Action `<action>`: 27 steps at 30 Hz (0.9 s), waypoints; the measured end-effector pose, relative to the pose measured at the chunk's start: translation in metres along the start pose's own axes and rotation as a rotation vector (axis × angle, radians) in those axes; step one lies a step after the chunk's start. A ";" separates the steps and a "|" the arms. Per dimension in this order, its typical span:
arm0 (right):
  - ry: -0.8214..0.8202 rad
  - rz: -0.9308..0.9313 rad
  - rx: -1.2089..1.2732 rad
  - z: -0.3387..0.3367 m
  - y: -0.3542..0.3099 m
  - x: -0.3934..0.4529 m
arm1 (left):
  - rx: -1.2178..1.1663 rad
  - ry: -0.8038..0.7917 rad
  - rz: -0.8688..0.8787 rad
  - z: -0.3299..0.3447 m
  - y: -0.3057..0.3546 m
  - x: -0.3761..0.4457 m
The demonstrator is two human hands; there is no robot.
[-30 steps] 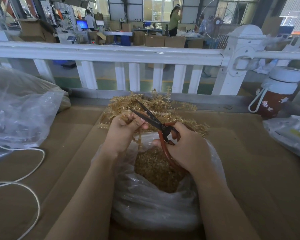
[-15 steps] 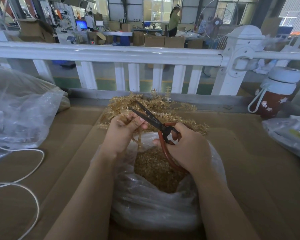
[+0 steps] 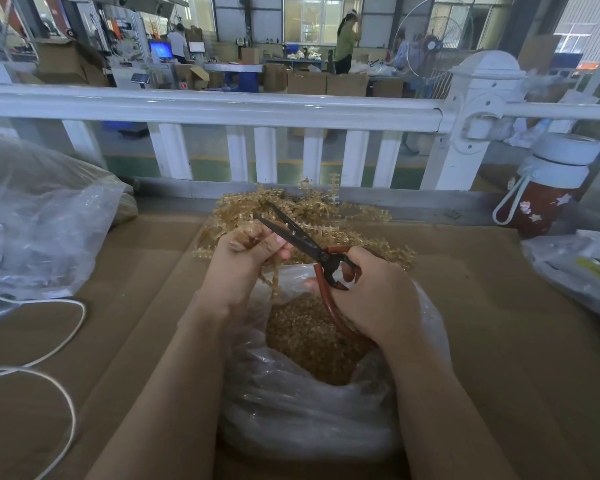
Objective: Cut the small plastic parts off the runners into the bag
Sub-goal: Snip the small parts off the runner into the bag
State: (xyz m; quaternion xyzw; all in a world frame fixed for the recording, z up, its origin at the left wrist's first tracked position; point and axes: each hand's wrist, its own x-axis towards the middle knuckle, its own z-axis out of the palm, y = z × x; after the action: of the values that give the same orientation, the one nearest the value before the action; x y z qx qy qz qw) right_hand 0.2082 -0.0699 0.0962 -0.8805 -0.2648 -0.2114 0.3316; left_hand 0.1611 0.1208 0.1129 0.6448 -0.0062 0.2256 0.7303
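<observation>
At the centre of the frame: we see two bare hands working over an open clear bag that lies on the cardboard-covered tabletop.
Left hand: our left hand has its grip closed round a bunch of amber runners, fingers curled about them; a strand of runner hangs from the fist down toward the bag's mouth.
Right hand: our right hand has its grip wrapped round the red-brown handles of the scissors, fingers curled through and over the loops.
Scissors: dark blades stand a little apart, pointing to the upper left, their tips just beside the runners in the left fist; we cannot tell whether a blade touches a part.
Cut parts: a heap of small amber parts fills the bag's opening, below and between the two hands.
Runner pile: a loose tangle of amber runners lies on the tabletop just beyond the hands, near the white railing.
Left of the frame: a large clear plastic bag and a looping white cord.
Right of the frame: a red bottle with white lid, and below it another plastic bag.
</observation>
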 end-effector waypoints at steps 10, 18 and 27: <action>-0.069 -0.009 0.012 -0.002 0.000 0.001 | -0.005 -0.123 0.036 0.000 -0.001 -0.001; -0.101 -0.049 -0.032 -0.010 -0.002 0.000 | 0.053 -0.159 0.033 -0.006 -0.001 0.000; 0.011 -0.027 -0.067 0.000 0.004 -0.001 | -0.010 -0.174 0.018 -0.007 -0.003 0.000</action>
State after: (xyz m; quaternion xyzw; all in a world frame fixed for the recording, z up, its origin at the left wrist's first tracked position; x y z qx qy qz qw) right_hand 0.2102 -0.0726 0.0939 -0.8861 -0.2677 -0.2296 0.3006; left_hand 0.1605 0.1276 0.1087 0.6580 -0.0766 0.1754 0.7282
